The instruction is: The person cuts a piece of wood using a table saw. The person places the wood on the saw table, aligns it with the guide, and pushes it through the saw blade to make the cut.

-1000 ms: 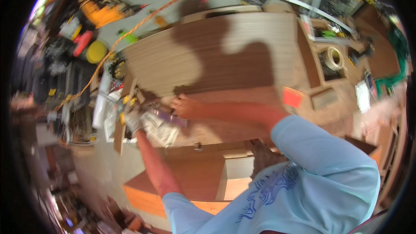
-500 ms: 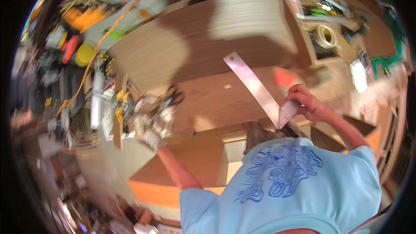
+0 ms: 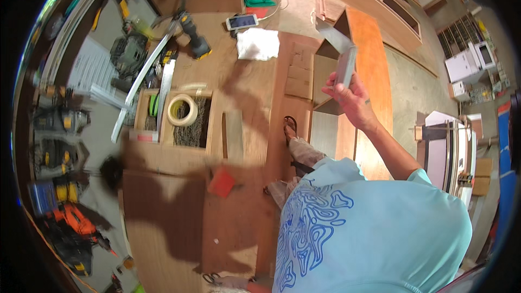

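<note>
My bare right hand [image 3: 351, 99] is raised on the right, its fingers closed around the grey stock of a metal try square [image 3: 346, 65]. The square's blade points up and away, over an open wooden cabinet box [image 3: 373, 70]. At the lower edge of the view, my left hand [image 3: 234, 281] shows only in part and looks pale, as if gloved. Its fingers cannot be made out. Beside it are the dark handles of scissors [image 3: 210, 278], and I cannot tell whether the hand touches them.
A wood-grain panel [image 3: 163, 228] lies at lower left. Nearby are a red-orange piece [image 3: 221, 181], a tape roll [image 3: 182, 110] in a wooden tray [image 3: 209, 130], a cordless tool [image 3: 192, 35], a phone [image 3: 242, 21] and white paper [image 3: 258, 44]. A long wooden cabinet frame [image 3: 374, 5] stands far right.
The view has swung to the right. My right hand has lifted the try square off the workpiece and carried it rightward. My left hand now sits at the lower edge.
</note>
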Demonstrator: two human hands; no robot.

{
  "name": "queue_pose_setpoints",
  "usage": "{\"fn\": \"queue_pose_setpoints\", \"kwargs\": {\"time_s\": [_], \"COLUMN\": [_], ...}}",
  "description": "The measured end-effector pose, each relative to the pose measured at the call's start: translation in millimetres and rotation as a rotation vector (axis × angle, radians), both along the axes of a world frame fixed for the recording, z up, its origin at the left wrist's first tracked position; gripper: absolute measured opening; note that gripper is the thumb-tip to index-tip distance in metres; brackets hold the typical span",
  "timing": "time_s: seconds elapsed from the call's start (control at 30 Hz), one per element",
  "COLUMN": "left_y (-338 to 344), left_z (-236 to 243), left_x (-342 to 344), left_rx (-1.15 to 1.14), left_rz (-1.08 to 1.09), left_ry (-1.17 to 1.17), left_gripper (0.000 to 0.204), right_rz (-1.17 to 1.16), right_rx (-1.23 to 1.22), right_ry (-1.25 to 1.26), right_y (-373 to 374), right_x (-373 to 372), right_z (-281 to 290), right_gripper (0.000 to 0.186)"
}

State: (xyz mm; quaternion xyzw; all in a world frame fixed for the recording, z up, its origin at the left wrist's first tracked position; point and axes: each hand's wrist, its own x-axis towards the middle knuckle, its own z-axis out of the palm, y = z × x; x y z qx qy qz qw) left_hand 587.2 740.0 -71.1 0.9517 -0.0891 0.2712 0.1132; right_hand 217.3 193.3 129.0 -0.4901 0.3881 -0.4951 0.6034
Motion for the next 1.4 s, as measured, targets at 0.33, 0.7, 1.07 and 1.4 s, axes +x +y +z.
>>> {"fn": "queue_pose_setpoints", "kwargs": {"time_s": [0.33,0.7,1.07,1.4], "left_y": [-448.0,-987.7,-1381.4,-1709.3], "left_z": [80.2,107.1,-2.3,72.9], "left_x": [-162.7,-406.5,-468.1,-543.8], "left_rx": [-0.153,0.222,0.107,0.354], "left_rz": [-1.076,-1.855,-1.867,-2.047], "left_ry": [0.190,0.256,0.157,0.346], "left_gripper": [0.018,0.068,0.051,0.042], "right_rz": [-0.280,-0.039,-0.633,-1.342], "right_rx": [0.375,0.426,0.459,0.078], "right_ry": [0.198,0.492,-0.014,-0.106], "right_y": [-190.2,-399.8,-721.2,-1037.4], "right_x": [-151.6,-195.3,-274.9,-453.5], "right_z": [-51.7,1.8,-20.3,44.6], "right_gripper": [0.035,0.038,0.020,0.028]}}
